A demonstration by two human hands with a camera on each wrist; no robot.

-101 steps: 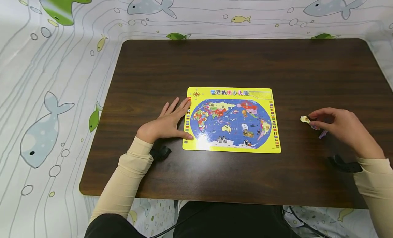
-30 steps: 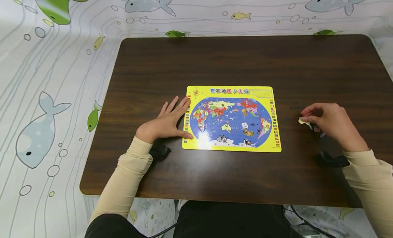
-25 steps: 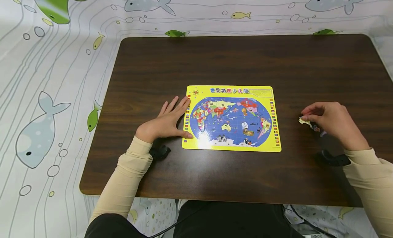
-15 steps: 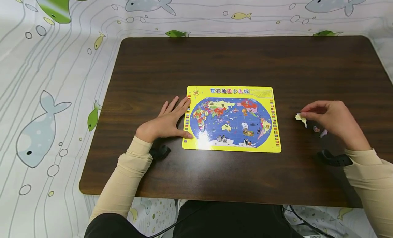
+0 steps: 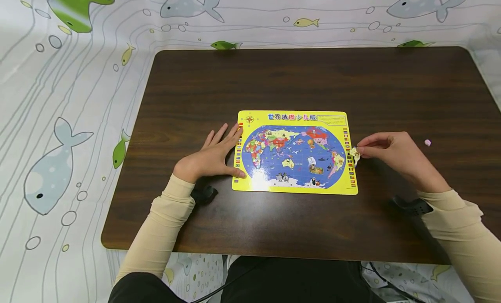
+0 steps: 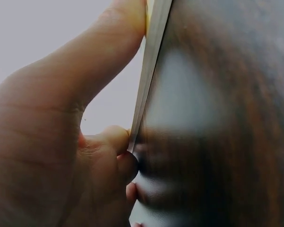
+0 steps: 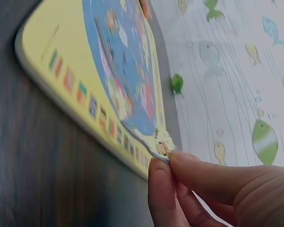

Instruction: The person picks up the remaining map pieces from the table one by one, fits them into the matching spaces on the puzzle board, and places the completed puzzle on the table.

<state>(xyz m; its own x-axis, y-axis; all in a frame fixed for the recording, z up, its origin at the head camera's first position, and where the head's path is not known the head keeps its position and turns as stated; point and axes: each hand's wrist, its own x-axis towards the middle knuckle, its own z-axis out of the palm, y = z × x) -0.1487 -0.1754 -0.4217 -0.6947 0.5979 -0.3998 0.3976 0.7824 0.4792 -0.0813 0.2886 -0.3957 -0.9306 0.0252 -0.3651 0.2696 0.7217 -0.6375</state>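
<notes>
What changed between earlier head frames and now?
Right hand, pinching a pale yellow piece, moved left to the right edge of the map board. A pink piece is now uncovered on the table. Unchanged: board position, left hand at its left edge.

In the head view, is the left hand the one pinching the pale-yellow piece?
No, the right hand pinches the pale-yellow piece, while the left hand rests at the left edge of the map board.
</notes>
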